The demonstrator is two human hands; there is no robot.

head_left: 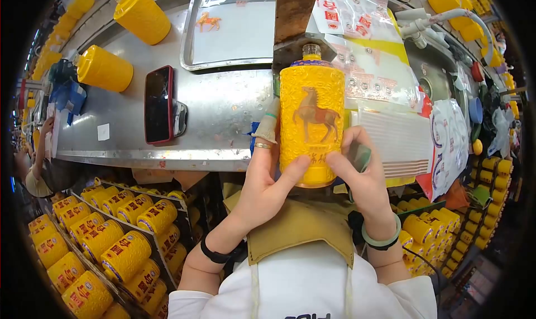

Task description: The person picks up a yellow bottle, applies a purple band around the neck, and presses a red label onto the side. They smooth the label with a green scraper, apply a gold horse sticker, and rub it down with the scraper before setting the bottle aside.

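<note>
A yellow embossed bottle (312,109) with a horse picture on its front stands between my hands, its clear neck pointing away from me. My left hand (269,176) is closed on the bottle's left side, thumb on the lower front, with a pale cover on a finger. My right hand (360,171) grips the lower right side, its thumb beside the small dark characters. Something greenish shows at its fingers. Above left of the bottle, a metal tray (187,40) holds a white sheet with an orange horse decal (209,21).
Two yellow bottles (104,69) and a phone (159,104) lie on the metal table (223,118). Printed sheets (368,68) and a striped stack (393,140) are at the right. Crates of yellow bottles (125,256) stand below left. Another person's arm (42,146) shows far left.
</note>
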